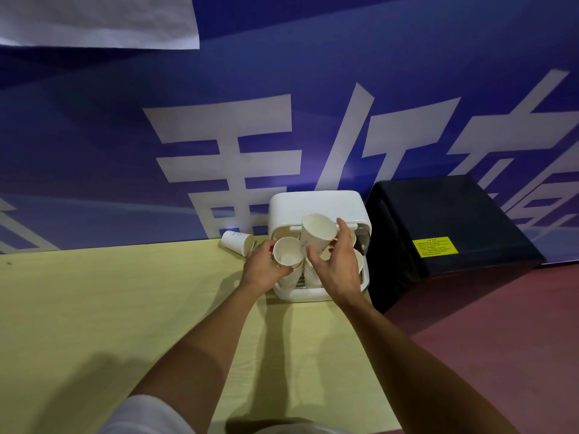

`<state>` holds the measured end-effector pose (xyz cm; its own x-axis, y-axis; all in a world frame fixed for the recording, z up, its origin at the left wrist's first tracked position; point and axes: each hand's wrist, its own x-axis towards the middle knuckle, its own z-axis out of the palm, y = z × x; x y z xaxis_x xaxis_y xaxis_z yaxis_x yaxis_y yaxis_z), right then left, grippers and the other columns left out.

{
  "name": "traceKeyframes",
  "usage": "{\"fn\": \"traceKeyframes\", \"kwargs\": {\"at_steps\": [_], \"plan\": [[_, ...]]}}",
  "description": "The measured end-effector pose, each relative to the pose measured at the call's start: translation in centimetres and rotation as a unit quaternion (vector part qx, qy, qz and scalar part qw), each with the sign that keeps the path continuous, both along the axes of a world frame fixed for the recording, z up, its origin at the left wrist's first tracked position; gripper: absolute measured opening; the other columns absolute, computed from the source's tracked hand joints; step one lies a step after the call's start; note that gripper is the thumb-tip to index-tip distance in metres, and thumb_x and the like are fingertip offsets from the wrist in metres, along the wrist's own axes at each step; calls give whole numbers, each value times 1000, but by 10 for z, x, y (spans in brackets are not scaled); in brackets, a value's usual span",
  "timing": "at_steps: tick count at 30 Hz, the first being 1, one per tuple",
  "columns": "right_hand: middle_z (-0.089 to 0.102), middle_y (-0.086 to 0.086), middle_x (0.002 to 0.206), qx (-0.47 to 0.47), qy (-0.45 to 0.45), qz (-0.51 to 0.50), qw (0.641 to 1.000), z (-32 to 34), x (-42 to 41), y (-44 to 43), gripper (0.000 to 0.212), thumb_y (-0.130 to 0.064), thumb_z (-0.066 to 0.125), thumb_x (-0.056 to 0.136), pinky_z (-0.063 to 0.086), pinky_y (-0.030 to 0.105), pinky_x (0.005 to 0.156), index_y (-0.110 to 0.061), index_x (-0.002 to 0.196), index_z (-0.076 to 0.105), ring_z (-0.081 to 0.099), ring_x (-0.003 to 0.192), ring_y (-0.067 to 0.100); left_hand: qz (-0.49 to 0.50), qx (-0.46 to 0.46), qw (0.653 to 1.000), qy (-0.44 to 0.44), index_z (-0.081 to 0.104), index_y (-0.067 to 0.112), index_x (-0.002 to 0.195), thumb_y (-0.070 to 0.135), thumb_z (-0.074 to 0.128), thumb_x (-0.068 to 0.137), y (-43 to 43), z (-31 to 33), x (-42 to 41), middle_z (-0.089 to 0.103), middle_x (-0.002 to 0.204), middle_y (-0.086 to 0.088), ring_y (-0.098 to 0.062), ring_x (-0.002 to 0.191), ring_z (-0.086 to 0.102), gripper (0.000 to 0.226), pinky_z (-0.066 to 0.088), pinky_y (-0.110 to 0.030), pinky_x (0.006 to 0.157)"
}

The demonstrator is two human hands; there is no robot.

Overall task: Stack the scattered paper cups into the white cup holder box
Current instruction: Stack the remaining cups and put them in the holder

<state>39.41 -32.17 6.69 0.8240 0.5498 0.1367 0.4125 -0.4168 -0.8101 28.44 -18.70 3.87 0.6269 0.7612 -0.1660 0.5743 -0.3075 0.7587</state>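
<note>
Bare arms (219,339) are pointing at the white box (316,205). Left hand (261,270) is holding an upright cup (287,253) before it. Right hand (336,264) is gripping a tilted cup (318,230). Third cup (238,242) is lying left of it.

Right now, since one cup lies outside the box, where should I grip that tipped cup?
Pinch the tipped cup across its side wall, from above: it lies on its side, the banner close behind and the box to its right.
</note>
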Motion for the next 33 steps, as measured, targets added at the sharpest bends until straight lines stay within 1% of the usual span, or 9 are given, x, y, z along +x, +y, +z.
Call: {"fn": "traceKeyframes", "kwargs": {"at_steps": [4,8,11,14,19,22,27,33], "plan": [[38,-1,155,-2,3,20,1000,1,-8,6,91,-41,75,85,46,36,102,-25,155,19,42,137,19,-8,-19,1000,2,53,21,134,33,89,67,3,0,-7,63,128,3,-22,119,56,78,48,-44,101],[37,1,156,-14,-2,46,999,-4,-13,11,86,-39,73,87,43,33,103,-23,155,21,40,138,19,-21,-15,1000,6,56,18,134,29,85,75,2,2,-10,63,129,2,-20,119,57,67,47,-40,103],[40,2,151,-38,-9,69,997,-9,-14,13,82,-38,71,87,46,35,102,-23,152,24,44,134,20,-25,-8,999,19,56,18,135,29,83,78,1,3,-10,62,131,1,-21,121,57,64,47,-41,103],[44,3,147,-44,-15,83,995,-11,-15,15,79,-36,71,86,45,33,99,-21,150,27,48,129,21,-23,-5,999,26,55,18,136,30,84,76,2,4,-12,62,133,1,-21,121,57,67,47,-41,103],[49,1,147,-78,-17,99,992,-17,-16,21,79,-36,72,85,46,45,104,-21,150,30,48,131,25,-6,-20,999,33,51,17,140,31,83,78,9,4,-21,57,139,0,-22,126,53,71,46,-38,105],[54,3,142,-87,-26,97,991,-19,-17,24,77,-32,73,84,47,46,102,-20,148,32,51,127,27,-2,-25,999,34,50,16,141,31,81,80,12,2,-28,55,141,0,-21,128,52,70,45,-36,106],[59,5,133,-92,-38,96,990,-21,-17,27,73,-28,74,83,49,45,95,-21,144,34,55,117,31,12,-31,999,38,50,17,141,30,81,82,16,3,-33,54,142,0,-22,128,51,68,45,-39,107],[57,7,133,-102,-27,77,991,-26,-18,25,83,-28,81,76,47,44,99,-18,145,37,52,120,27,-4,-32,999,41,50,16,141,30,80,82,18,1,-35,54,143,-3,-23,129,51,68,45,-40,106]]}}
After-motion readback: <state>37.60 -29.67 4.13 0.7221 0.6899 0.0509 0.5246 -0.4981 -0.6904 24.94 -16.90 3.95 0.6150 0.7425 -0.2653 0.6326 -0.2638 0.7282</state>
